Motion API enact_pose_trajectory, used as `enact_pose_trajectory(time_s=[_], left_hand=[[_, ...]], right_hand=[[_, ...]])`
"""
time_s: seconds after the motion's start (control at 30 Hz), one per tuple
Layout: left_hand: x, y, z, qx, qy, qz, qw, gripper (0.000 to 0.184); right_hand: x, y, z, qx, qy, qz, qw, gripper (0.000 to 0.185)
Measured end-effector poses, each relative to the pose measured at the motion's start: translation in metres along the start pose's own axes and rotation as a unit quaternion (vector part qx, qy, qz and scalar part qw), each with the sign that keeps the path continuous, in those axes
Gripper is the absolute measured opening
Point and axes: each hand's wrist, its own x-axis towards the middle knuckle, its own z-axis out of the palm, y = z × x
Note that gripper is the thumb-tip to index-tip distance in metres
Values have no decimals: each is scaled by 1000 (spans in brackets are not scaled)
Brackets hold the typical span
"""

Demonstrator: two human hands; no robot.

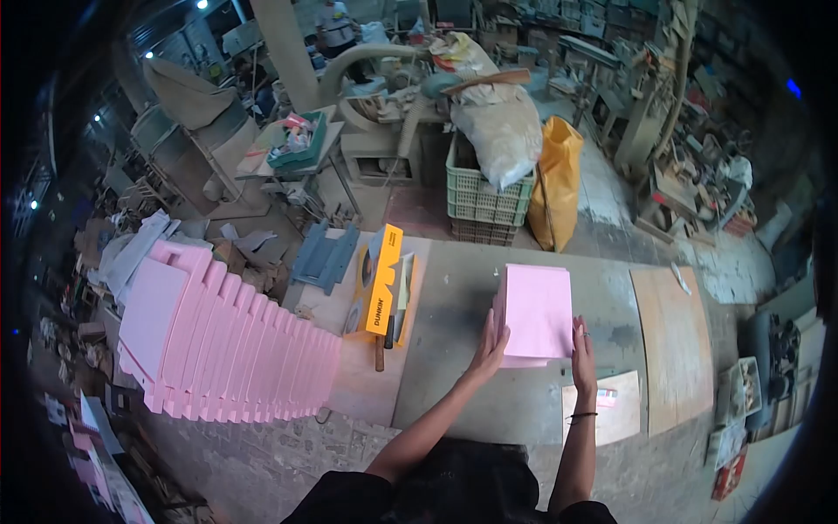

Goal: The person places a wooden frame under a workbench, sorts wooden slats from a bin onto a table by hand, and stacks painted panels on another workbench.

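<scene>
- We have a block of stacked, rectangular pale-pink sheets (538,310) on the broad grey desk (445,306) in front of us, right of centre; its plain pink face is turned up towards us;
- our left hand (491,351) lies along the block's left side, thumb apart from the fingers; our right hand (583,354) stands against the right side, fingers straight and upward; our grip is thus two opened hands with the block between them, though how firmly they press we cannot tell;
- near our right wrist, which wears a dark bracelet (583,414), we see a pale flat sheet (624,424) with a small coloured label (605,398); farther right lies a light-brown wooden board (674,341);
- left of the block we have an orange cardboard piece marked DUNKIN' (381,288), a brown tool handle (379,354) at its lower end; beyond it, a long row of nested pink panels (244,341);
- past the desk's far edge stand a green plastic crate (489,196) and a yellow sack (556,183).
</scene>
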Motion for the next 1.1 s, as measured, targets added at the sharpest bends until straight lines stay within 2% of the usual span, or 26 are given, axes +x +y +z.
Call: enact_pose_trajectory(time_s=[0.07, 0.17, 0.2, 0.3, 0.53, 0.57, 0.8, 0.83, 0.9, 1.0, 1.1], left_hand=[[19, 15, 3, -51, 7, -32, 998, 89], [46, -36, 23, 37, 6, 82, 996, 89], [39, -28, 25, 35, 28, 76, 996, 89], [38, -26, 26, -4, 24, 23, 999, 87], [42, -39, 29, -26, 33, 74, 996, 84], [38, -39, 30, 1, 44, 30, 999, 84], [34, -34, 27, 11, 42, 7, 999, 83], [36, -32, 30, 7, 40, 4, 999, 83], [35, -31, 33, -16, 47, 9, 999, 82], [26, -34, 33, -31, 50, 28, 998, 81], [22, -37, 31, -44, 54, 77, 995, 78]], right_hand=[[17, -5, 3, 25, -30, 60, 997, 62], [24, 6, 10, 29, -34, 100, 994, 65], [36, 37, 4, 97, -24, 78, 992, 63], [34, 30, 6, 59, -39, 69, 995, 61], [27, 26, 8, 70, -16, 64, 995, 57], [25, 27, 11, 80, -21, 66, 994, 57], [19, 14, 15, 13, -6, 74, 997, 66], [19, 8, 17, 11, -4, 71, 997, 63], [17, -2, 19, 10, 1, 68, 998, 55], [17, -8, 16, -14, -22, 72, 997, 63], [6, -12, 21, -7, -23, 39, 999, 63]])
